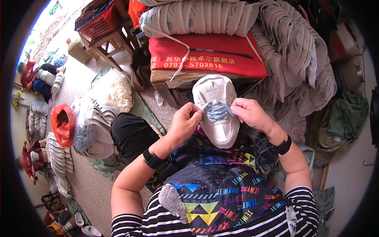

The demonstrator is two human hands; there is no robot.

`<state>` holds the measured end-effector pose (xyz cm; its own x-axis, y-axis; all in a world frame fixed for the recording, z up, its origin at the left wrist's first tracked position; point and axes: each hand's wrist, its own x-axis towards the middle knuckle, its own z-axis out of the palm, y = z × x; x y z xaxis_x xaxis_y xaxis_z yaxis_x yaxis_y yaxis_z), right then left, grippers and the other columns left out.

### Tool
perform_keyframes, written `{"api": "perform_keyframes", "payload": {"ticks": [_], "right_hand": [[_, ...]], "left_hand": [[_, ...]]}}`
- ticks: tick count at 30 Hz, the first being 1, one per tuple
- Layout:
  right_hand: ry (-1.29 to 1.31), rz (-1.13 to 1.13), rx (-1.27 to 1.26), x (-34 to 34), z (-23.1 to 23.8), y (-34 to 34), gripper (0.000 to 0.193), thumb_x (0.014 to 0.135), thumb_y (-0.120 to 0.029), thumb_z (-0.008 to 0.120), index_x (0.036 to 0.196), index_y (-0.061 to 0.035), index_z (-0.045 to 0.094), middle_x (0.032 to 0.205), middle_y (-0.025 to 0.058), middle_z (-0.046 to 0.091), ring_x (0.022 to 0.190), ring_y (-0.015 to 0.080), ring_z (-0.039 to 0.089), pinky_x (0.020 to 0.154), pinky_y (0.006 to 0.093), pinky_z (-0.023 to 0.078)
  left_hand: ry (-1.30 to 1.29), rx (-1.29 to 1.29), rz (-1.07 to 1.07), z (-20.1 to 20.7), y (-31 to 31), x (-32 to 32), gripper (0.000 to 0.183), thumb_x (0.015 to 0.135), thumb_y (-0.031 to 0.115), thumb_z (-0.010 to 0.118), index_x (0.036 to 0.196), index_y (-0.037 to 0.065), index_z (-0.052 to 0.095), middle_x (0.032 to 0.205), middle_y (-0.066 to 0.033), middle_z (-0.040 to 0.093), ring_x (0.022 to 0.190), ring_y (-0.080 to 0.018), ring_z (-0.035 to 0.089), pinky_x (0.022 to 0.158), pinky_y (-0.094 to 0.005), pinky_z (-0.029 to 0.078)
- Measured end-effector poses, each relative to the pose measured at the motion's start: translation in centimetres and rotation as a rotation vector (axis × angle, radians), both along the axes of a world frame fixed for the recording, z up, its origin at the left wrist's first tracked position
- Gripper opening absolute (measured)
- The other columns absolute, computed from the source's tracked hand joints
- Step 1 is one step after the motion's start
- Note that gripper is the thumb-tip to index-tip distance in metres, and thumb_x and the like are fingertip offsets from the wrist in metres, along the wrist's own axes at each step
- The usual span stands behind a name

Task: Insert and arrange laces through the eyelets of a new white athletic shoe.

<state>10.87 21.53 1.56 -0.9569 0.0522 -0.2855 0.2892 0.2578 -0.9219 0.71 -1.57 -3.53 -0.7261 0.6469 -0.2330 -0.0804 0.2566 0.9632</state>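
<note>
The white shoe (222, 137) stood between the hands, just before the table (169, 75), toe toward the printed apron (233, 197). The fingers of the left hand (184, 121) and right hand (252, 114) were pinched nearly closed, seemingly on the pale blue lace (218, 113), though partly hidden. Even, gentle tension on both sides probably suited the lacing best. Counted: one shoe, one visible lace, two hands, one slim dark tool (221, 51).
</note>
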Motion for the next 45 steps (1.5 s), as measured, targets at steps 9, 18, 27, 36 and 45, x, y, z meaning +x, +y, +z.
{"api": "perform_keyframes", "payload": {"ticks": [9, 18, 27, 36, 45], "right_hand": [[0.023, -0.016, 0.022, -0.3, 0.0, -0.3, 0.025, 0.096, -0.021, 0.055, 0.078, -0.0036, 0.057, 0.063, -0.0051, 0.050, 0.060, 0.0030, 0.046, 0.054, 0.0245, 0.040], [-0.030, -0.025, 0.014, -0.6, 0.6, -0.3, 0.024, 0.096, -0.019, 0.055, 0.078, -0.0023, 0.057, 0.066, -0.0058, 0.050, 0.065, 0.0021, 0.044, 0.057, 0.0235, 0.039], [-0.064, -0.045, 0.011, -0.9, 0.5, -0.2, 0.025, 0.094, -0.020, 0.056, 0.077, -0.0022, 0.057, 0.065, -0.0056, 0.049, 0.064, 0.0022, 0.045, 0.056, 0.0232, 0.040], [-0.080, -0.049, -0.034, -1.0, 0.5, -0.1, 0.025, 0.094, -0.020, 0.055, 0.075, -0.0040, 0.057, 0.064, -0.0060, 0.049, 0.060, 0.0027, 0.045, 0.053, 0.0224, 0.039], [-0.034, -0.022, -0.032, -0.7, 0.4, -0.2, 0.025, 0.095, -0.019, 0.054, 0.075, -0.0038, 0.056, 0.066, -0.0068, 0.048, 0.062, 0.0020, 0.042, 0.054, 0.0221, 0.037]], "left_hand": [[-0.002, 0.007, -0.011, -0.3, 0.0, 0.2, 0.015, 0.094, 0.013, 0.058, 0.089, -0.001, 0.057, 0.078, 0.0007, 0.059, 0.073, -0.0050, 0.052, 0.064, -0.0219, 0.044], [-0.030, 0.031, -0.007, -0.3, -0.1, 0.0, 0.015, 0.095, 0.013, 0.058, 0.088, -0.001, 0.057, 0.078, 0.0004, 0.059, 0.072, -0.0053, 0.052, 0.064, -0.0220, 0.044], [-0.086, 0.072, -0.026, -0.9, 0.2, -0.4, 0.014, 0.096, 0.013, 0.058, 0.090, 0.000, 0.056, 0.078, 0.0027, 0.055, 0.071, -0.0044, 0.049, 0.062, -0.0210, 0.042], [-0.132, 0.053, -0.030, -0.1, -0.2, -0.4, 0.014, 0.096, 0.014, 0.059, 0.091, 0.001, 0.057, 0.078, 0.0042, 0.053, 0.071, -0.0032, 0.047, 0.062, -0.0193, 0.040], [-0.022, 0.239, 0.196, -1.1, -0.2, -0.5, 0.014, 0.098, 0.016, 0.057, 0.099, 0.002, 0.059, 0.084, 0.0040, 0.056, 0.073, -0.0017, 0.047, 0.063, -0.0179, 0.039]]}}
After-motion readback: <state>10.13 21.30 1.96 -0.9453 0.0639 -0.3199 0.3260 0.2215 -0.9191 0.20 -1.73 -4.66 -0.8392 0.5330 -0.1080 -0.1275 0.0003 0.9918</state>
